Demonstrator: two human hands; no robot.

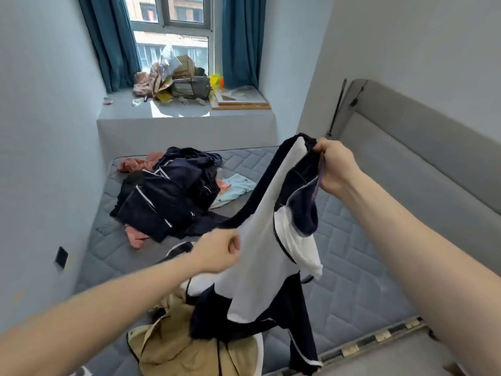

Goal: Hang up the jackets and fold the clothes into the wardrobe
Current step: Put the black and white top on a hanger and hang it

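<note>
I hold a navy and white jacket [260,240] up over the bed. My right hand [336,166] grips its dark ribbed collar at the top, together with a thin purple piece that may be a hanger. My left hand [219,253] grips the jacket's white panel lower down on the left. The jacket's dark lower part hangs down to a tan garment [173,346] on the mattress. A heap of dark navy clothes [168,196] lies further back, with pink [135,237] and light blue [235,188] pieces around it.
The grey quilted mattress [349,283] fills the room's middle, with a padded grey headboard [423,169] on the right. A window sill [187,112] at the back holds bags, boxes and a board. Walls close in on the left and behind.
</note>
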